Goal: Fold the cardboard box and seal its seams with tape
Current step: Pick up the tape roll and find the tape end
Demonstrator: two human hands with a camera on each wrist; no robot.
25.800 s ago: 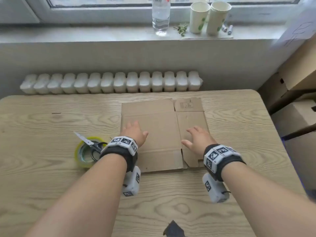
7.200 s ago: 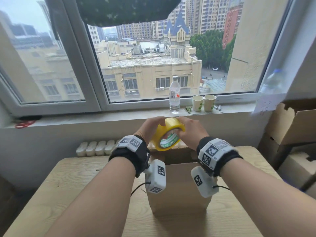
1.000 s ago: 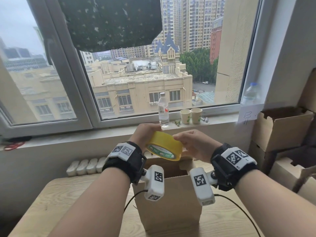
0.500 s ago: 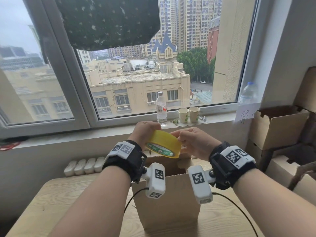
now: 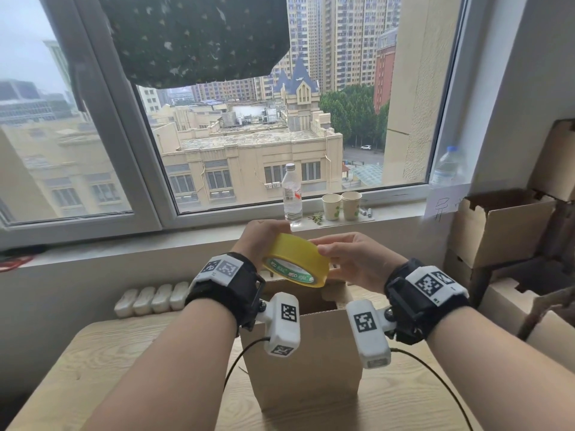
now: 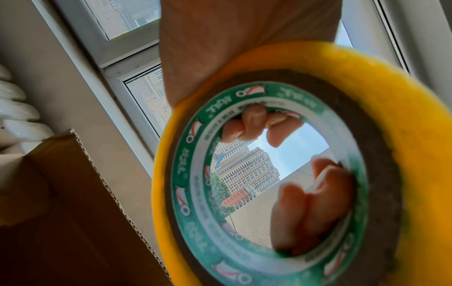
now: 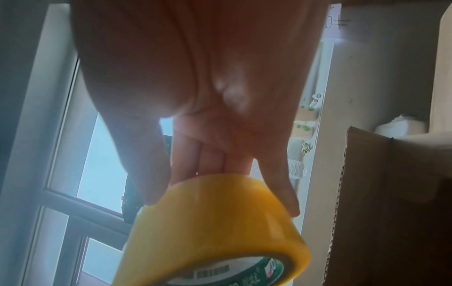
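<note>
A yellow tape roll (image 5: 295, 261) with a green and white core is held in the air above the open top of a brown cardboard box (image 5: 305, 365), which stands upright on the wooden table (image 5: 102, 362). My left hand (image 5: 266, 239) grips the roll's left side. In the left wrist view its fingertips (image 6: 244, 125) curl into the core of the tape roll (image 6: 381, 135). My right hand (image 5: 325, 248) holds the right side. Its thumb and fingers (image 7: 283, 185) lie on the outer face of the tape roll (image 7: 212, 228). No loose tape end shows.
A water bottle (image 5: 292, 197) and two paper cups (image 5: 342, 206) stand on the windowsill behind the box. Other cardboard boxes (image 5: 504, 225) are stacked at the right. A white radiator (image 5: 152, 301) sits behind the table's far left edge. Cables hang from both wrist cameras.
Both hands still hold the roll above the box. The roll has tilted slightly flatter, and the right fingers have shifted a little on its outer face.
</note>
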